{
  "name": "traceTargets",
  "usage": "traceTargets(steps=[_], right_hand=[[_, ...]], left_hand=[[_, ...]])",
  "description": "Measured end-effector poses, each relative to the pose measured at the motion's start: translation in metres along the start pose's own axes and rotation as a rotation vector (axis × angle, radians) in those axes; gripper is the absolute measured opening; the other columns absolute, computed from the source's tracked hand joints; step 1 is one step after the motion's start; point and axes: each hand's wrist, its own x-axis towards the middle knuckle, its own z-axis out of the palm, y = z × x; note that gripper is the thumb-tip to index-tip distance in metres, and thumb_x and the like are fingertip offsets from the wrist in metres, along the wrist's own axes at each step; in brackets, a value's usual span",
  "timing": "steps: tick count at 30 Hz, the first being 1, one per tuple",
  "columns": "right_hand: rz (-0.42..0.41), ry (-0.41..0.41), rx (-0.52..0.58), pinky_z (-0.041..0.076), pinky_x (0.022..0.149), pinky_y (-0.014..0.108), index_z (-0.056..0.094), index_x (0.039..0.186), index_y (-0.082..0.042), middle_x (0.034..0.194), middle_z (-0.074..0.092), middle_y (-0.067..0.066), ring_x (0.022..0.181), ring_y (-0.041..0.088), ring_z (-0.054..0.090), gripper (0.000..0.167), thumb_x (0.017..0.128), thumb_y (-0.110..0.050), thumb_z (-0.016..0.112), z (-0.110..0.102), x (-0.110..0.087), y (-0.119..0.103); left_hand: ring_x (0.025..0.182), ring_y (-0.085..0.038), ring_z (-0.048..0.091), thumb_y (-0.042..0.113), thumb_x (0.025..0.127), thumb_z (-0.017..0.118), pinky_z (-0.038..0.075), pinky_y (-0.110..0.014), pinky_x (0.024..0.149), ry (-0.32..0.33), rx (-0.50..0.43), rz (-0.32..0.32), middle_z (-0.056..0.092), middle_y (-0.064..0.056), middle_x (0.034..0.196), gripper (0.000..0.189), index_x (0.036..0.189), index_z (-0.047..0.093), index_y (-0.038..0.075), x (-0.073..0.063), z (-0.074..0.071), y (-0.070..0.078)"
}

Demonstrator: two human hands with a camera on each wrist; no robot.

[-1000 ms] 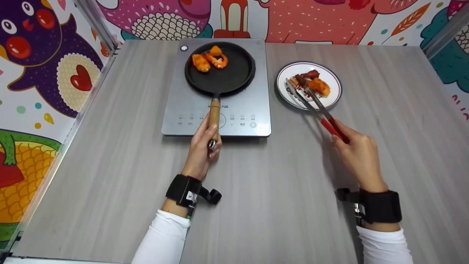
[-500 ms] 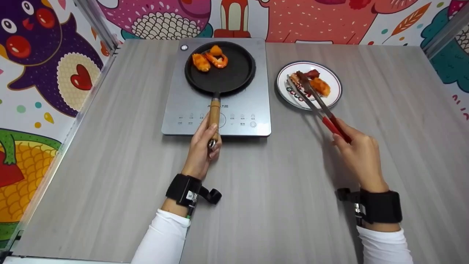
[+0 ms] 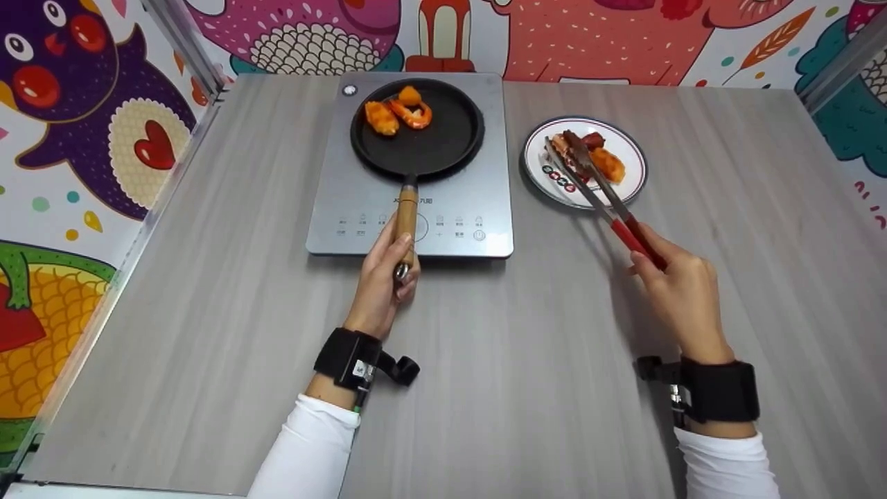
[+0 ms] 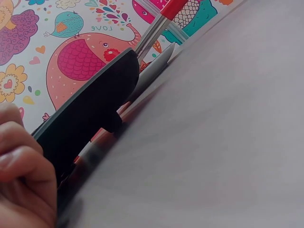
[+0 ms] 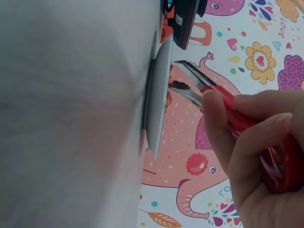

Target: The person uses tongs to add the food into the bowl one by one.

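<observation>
My left hand point(image 3: 382, 277) grips the wooden handle point(image 3: 407, 222) of a black frying pan point(image 3: 443, 138). In the pan's upper left lie an orange shrimp point(image 3: 418, 118), an orange piece of food point(image 3: 381, 118) and a small round orange piece point(image 3: 409, 95). My right hand point(image 3: 682, 294) holds red-handled metal tongs point(image 3: 610, 201), their tips over the food on a white plate point(image 3: 547, 181). One tip lies at each side of a pinkish-brown piece point(image 3: 560, 147). A dark red piece point(image 3: 594, 140) and an orange piece point(image 3: 609, 165) lie beside it. The right wrist view shows the fingers curled round the red handles.
The pan stands on a silver induction cooktop point(image 3: 326, 187) with touch controls along its front. The plate is to the cooktop's right on the grey wood-grain table point(image 3: 520, 388). Cartoon-printed walls point(image 3: 596, 41) rise at the back and left.
The tong tips have shifted slightly right over the plate and now straddle the pinkish-brown piece. My left hand and the pan have stayed in place.
</observation>
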Motion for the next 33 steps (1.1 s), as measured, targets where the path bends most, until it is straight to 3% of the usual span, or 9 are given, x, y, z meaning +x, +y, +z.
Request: traceTargets(steps=[8,15,23,33], right_hand=[[0.042,0.014,0.023,0.033,0.045,0.012,0.058,0.12,-0.01,0.087,0.067,0.013,0.068,0.021,0.059,0.038,0.082,-0.011,0.064,0.001,0.001,-0.005],[0.05,0.027,0.083,0.032,0.043,0.016,0.058,0.121,-0.017,0.071,0.067,0.005,0.063,-0.003,0.053,0.039,0.082,-0.014,0.064,0.0,0.003,-0.013],[0.061,-0.004,0.2,0.03,0.039,0.021,0.056,0.123,-0.023,0.075,0.066,0.001,0.057,0.011,0.052,0.04,0.083,-0.02,0.063,-0.004,-0.001,-0.032],[-0.025,-0.024,0.266,0.031,0.04,0.02,0.056,0.123,-0.024,0.073,0.066,0.003,0.054,0.01,0.05,0.041,0.083,-0.018,0.064,0.001,0.006,-0.056]], left_hand=[[0.047,-0.008,0.035,0.031,0.087,0.056,0.025,-0.015,0.035,0.0,-0.006,0.003,0.041,0.0,0.065,0.058,0.139,0.029,0.028,0.0,-0.001,0.001],[0.048,-0.007,0.035,0.032,0.088,0.056,0.025,-0.014,0.036,0.003,-0.004,0.005,0.04,-0.001,0.068,0.058,0.139,0.029,0.029,0.0,0.0,0.0],[0.047,-0.007,0.035,0.032,0.088,0.056,0.024,-0.015,0.035,-0.009,-0.008,0.0,0.041,0.0,0.066,0.058,0.139,0.029,0.029,-0.001,0.001,-0.001],[0.047,-0.008,0.035,0.032,0.087,0.057,0.025,-0.015,0.035,-0.009,-0.003,0.012,0.042,0.0,0.065,0.06,0.14,0.027,0.027,0.0,0.0,-0.001]])
